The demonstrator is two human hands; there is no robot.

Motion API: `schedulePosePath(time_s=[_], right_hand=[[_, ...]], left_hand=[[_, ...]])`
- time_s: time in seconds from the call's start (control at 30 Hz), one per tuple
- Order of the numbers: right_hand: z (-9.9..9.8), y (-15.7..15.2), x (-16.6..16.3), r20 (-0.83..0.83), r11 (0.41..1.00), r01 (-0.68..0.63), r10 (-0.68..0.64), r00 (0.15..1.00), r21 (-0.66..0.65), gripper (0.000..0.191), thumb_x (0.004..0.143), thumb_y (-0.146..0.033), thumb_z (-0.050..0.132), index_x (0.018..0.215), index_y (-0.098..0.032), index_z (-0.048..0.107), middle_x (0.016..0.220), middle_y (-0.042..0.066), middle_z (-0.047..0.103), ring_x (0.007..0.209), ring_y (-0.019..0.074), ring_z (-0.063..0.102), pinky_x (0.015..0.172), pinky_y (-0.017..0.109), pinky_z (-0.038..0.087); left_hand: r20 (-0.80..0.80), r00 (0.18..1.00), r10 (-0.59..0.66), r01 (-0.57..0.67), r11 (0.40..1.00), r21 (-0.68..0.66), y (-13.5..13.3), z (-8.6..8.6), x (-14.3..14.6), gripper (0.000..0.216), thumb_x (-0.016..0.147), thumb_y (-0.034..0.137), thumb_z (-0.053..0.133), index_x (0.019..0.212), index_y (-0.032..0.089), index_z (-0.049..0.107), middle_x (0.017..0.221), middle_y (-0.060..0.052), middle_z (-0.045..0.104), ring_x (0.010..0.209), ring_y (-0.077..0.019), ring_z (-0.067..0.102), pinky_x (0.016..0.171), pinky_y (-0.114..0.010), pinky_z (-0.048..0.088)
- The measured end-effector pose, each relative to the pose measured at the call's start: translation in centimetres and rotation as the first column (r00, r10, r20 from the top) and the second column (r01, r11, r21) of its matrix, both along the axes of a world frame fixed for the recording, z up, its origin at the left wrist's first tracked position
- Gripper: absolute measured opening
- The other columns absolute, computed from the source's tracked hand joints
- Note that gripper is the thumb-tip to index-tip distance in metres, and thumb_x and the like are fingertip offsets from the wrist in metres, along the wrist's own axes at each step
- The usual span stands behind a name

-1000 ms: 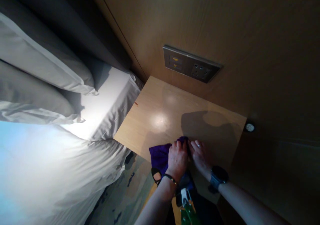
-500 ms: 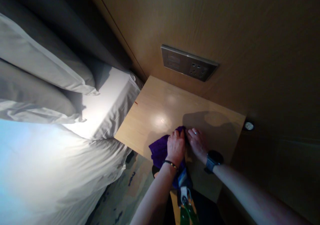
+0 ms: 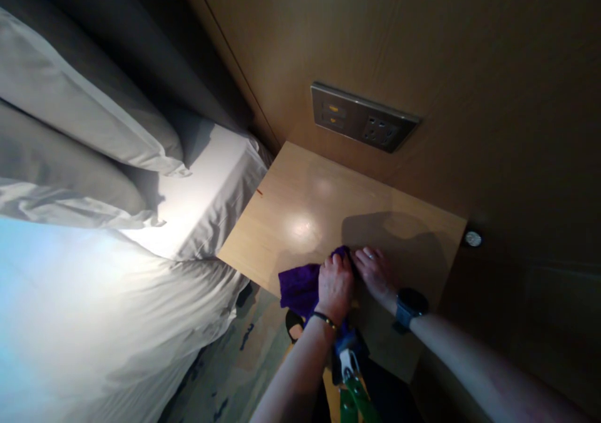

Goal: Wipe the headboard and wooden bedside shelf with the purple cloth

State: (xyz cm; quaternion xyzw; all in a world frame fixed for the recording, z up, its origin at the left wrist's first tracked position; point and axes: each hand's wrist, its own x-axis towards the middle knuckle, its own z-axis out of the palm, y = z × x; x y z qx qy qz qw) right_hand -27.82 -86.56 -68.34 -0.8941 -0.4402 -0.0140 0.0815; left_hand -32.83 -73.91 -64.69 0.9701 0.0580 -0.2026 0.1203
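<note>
A purple cloth (image 3: pixel 298 286) lies on the near part of a light wooden bedside table (image 3: pixel 300 204) and hangs a little over its front edge. My left hand (image 3: pixel 335 285) presses on the cloth with fingers curled over it. My right hand (image 3: pixel 374 272), with a ring and a dark watch at the wrist, grips the cloth's far right corner beside the left hand. Most of the cloth's right part is hidden under both hands.
A bed with white sheets (image 3: pixel 94 323) and grey pillows (image 3: pixel 89 129) stands to the left of the table. A metal socket panel (image 3: pixel 361 122) sits on the wooden wall behind. A small round knob (image 3: pixel 472 239) is at the right. Patterned carpet (image 3: pixel 235 366) lies below.
Both hands and the cloth have stayed at the table's near edge, shifting only slightly. The view has moved a little.
</note>
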Motion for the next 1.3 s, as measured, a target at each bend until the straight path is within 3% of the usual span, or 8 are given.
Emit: schedulePosePath(time_s=[0.13,0.3,0.4,0.5,0.57,0.67,0.93,1.3], right_hand=[[-0.2,0.5,0.9,-0.014,0.997,0.072,-0.072,0.997,-0.005,0.022,0.092,-0.001,0.050,0.108,-0.006,0.065,0.091,0.008,0.057,0.090,0.0258,0.045,0.075,0.038,0.037],[0.3,-0.3,-5.0,-0.104,1.000,-0.001,0.003,0.995,0.019,0.029,0.082,0.004,0.060,0.109,-0.007,0.065,0.092,0.005,0.059,0.088,0.0213,0.048,0.079,0.035,0.040],[0.9,-1.0,-6.0,-0.185,0.999,0.026,-0.022,0.983,0.020,0.036,0.083,-0.012,0.073,0.118,-0.011,0.064,0.096,0.004,0.060,0.091,0.0210,0.050,0.082,0.036,0.041],[1.1,-1.4,-3.7,-0.214,0.997,0.073,-0.073,0.974,-0.006,0.036,0.090,-0.024,0.069,0.124,-0.014,0.062,0.104,0.006,0.060,0.094,0.0220,0.051,0.085,0.038,0.043],[0.9,-1.5,-2.0,-0.202,0.998,0.059,-0.064,0.977,-0.030,0.033,0.094,-0.013,0.059,0.127,-0.014,0.061,0.100,0.005,0.060,0.091,0.0212,0.051,0.081,0.036,0.044],[0.3,-1.5,-1.3,-0.185,0.996,0.072,-0.080,0.980,-0.054,0.040,0.093,-0.004,0.049,0.130,-0.013,0.059,0.096,0.006,0.059,0.088,0.0215,0.051,0.077,0.034,0.045],[-1.1,-1.7,-2.4,-0.118,0.991,0.115,-0.122,0.986,-0.064,0.042,0.091,-0.001,0.048,0.131,-0.009,0.058,0.099,0.008,0.058,0.092,0.0232,0.050,0.078,0.035,0.047],[-1.0,-1.8,-2.2,-0.056,0.995,0.080,-0.083,0.995,-0.052,0.043,0.092,0.001,0.042,0.132,-0.006,0.056,0.100,0.008,0.059,0.091,0.0225,0.050,0.074,0.033,0.048]], left_hand=[[0.075,0.997,0.007,-0.008,1.000,0.015,0.7,-0.1,1.5,0.040,0.099,0.014,0.031,0.133,0.014,0.052,0.111,-0.013,0.058,0.100,-0.0241,0.059,0.081,-0.035,0.054],[0.056,0.995,-0.079,0.079,0.997,-0.001,1.5,-1.2,-5.8,0.045,0.095,0.014,0.043,0.140,0.018,0.049,0.108,-0.011,0.058,0.100,-0.0248,0.057,0.084,-0.036,0.053],[0.051,0.994,-0.092,0.092,0.996,-0.001,4.0,-1.8,-8.5,0.048,0.094,0.013,0.044,0.141,0.024,0.049,0.107,-0.009,0.057,0.102,-0.0242,0.056,0.087,-0.036,0.051],[0.062,0.997,0.044,-0.047,0.998,0.051,8.2,-1.7,-7.0,0.050,0.094,0.012,0.040,0.142,0.024,0.049,0.105,-0.010,0.056,0.099,-0.0226,0.056,0.088,-0.034,0.050],[0.079,0.986,0.147,-0.153,0.985,0.078,10.8,-1.6,-5.3,0.052,0.094,0.011,0.038,0.144,0.022,0.047,0.104,-0.010,0.055,0.097,-0.0220,0.056,0.086,-0.032,0.050],[0.070,0.978,0.195,-0.201,0.975,0.091,12.7,-1.3,-4.0,0.054,0.093,0.011,0.036,0.145,0.023,0.046,0.102,-0.010,0.056,0.097,-0.0219,0.057,0.086,-0.031,0.050],[0.130,0.968,0.215,-0.230,0.967,0.109,11.6,-1.9,-4.6,0.054,0.092,0.011,0.036,0.145,0.018,0.046,0.104,-0.012,0.056,0.101,-0.0245,0.056,0.091,-0.034,0.049],[0.156,0.960,0.232,-0.247,0.965,0.088,11.5,-2.3,-4.6,0.053,0.092,0.012,0.038,0.144,0.018,0.047,0.105,-0.011,0.056,0.101,-0.0234,0.056,0.090,-0.034,0.049]])
